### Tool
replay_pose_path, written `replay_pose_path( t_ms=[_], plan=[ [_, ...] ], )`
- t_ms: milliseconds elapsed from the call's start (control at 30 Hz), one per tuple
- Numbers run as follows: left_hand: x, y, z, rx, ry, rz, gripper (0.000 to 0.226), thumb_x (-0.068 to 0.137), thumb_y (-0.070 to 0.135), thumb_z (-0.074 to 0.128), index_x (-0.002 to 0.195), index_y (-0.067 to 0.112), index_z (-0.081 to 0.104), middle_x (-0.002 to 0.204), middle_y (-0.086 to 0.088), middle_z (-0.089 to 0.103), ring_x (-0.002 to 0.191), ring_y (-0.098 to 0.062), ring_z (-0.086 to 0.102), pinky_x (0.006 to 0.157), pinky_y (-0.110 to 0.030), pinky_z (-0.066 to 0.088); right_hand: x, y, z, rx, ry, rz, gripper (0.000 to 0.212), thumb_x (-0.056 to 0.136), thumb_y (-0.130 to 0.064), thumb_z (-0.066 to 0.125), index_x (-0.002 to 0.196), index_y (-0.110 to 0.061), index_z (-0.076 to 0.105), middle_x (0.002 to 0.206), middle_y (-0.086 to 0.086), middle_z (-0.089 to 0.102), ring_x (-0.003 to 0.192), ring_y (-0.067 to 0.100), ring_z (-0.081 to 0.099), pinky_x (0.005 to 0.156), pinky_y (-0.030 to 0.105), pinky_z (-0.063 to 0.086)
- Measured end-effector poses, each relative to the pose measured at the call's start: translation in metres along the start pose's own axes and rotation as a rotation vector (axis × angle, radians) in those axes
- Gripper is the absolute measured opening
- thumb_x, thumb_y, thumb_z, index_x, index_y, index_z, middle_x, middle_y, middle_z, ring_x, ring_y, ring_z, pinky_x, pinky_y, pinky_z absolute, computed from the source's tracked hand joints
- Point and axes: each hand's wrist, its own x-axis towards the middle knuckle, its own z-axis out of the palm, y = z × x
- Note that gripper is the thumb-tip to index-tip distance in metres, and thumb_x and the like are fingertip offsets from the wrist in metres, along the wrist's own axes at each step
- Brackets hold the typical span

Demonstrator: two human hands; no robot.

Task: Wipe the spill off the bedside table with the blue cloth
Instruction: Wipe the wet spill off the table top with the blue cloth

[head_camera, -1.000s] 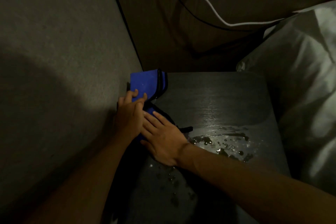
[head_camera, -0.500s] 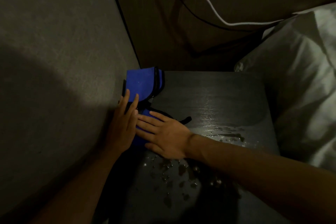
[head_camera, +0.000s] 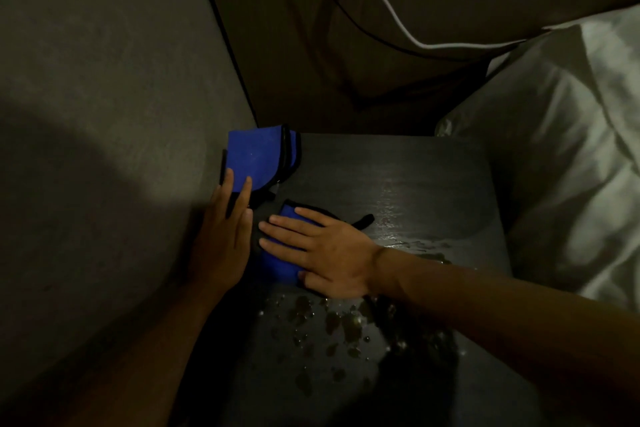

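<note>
A blue cloth point(head_camera: 258, 159) with black trim lies folded at the far left corner of the dark bedside table point(head_camera: 415, 184), against the wall. My left hand point(head_camera: 225, 236) rests flat beside the wall, fingertips on the cloth's near edge. My right hand point(head_camera: 325, 253) lies flat, fingers spread, pressing down a second blue fold point(head_camera: 277, 260) of cloth. The spill point(head_camera: 329, 326) is a scatter of drops and small puddles just in front of my right hand, partly under my forearm, with a wet streak point(head_camera: 422, 246) to the right.
A grey wall point(head_camera: 104, 114) closes the left side. White bedding and a pillow point(head_camera: 554, 166) press against the table's right edge. A white cable point(head_camera: 391, 14) and a black cable point(head_camera: 332, 0) hang on the back wall.
My right hand has slid slightly right and flattened over the lower fold of cloth. My left hand's fingers have straightened out from a curl. The view has shifted a little, showing more drops near me.
</note>
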Motion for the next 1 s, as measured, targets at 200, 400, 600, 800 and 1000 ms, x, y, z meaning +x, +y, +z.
replay_pose_path(
  t_ms=[200,400,600,800,1000],
  plan=[
    [0.001,0.003,-0.003,0.006,0.010,0.021,0.053,0.101,0.039,0.012,0.153,0.032,0.011,0.163,0.002,-0.002,0.146,-0.022,0.014,0.115,-0.044,0.023,-0.023,0.011,0.000,0.010,0.002,0.022,0.072,0.098,-0.044,0.027,0.163,-0.022,0.005,0.171,0.003,0.000,0.156,0.018,-0.007,0.126,0.047,-0.002],
    [0.000,0.010,-0.004,0.038,-0.002,-0.035,0.062,0.099,0.024,0.041,0.153,0.031,0.010,0.163,0.003,-0.006,0.146,-0.021,0.010,0.112,-0.036,0.015,-0.054,0.027,0.000,0.028,-0.039,0.084,0.070,0.099,-0.043,0.023,0.162,-0.026,-0.002,0.170,0.000,-0.008,0.155,0.015,-0.015,0.125,0.045,-0.007],
    [0.000,0.004,-0.003,-0.003,-0.004,-0.007,0.063,0.098,0.030,0.037,0.152,0.038,0.005,0.162,0.007,-0.009,0.139,-0.030,0.030,0.107,-0.048,0.037,-0.077,0.040,0.004,0.022,-0.041,0.134,0.066,0.105,-0.040,0.028,0.162,-0.028,-0.004,0.169,-0.003,-0.012,0.154,0.013,-0.019,0.124,0.043,-0.011],
    [0.001,0.007,-0.001,0.115,0.008,-0.027,0.061,0.098,0.028,0.041,0.153,0.028,0.014,0.163,-0.001,0.000,0.141,-0.034,0.027,0.105,-0.051,0.034,-0.092,0.048,0.005,0.022,-0.061,0.165,0.065,0.104,-0.043,0.019,0.161,-0.029,-0.007,0.169,-0.003,-0.013,0.154,0.013,-0.019,0.125,0.045,-0.008],
    [-0.002,0.013,0.002,0.174,-0.006,-0.081,0.062,0.098,0.031,0.037,0.153,0.034,0.009,0.163,-0.001,0.000,0.147,-0.032,0.014,0.111,-0.057,0.022,-0.120,0.061,0.006,0.029,-0.064,0.239,0.066,0.102,-0.046,0.018,0.161,-0.031,-0.008,0.169,-0.003,-0.013,0.153,0.012,-0.020,0.125,0.047,-0.007]
  ],
)
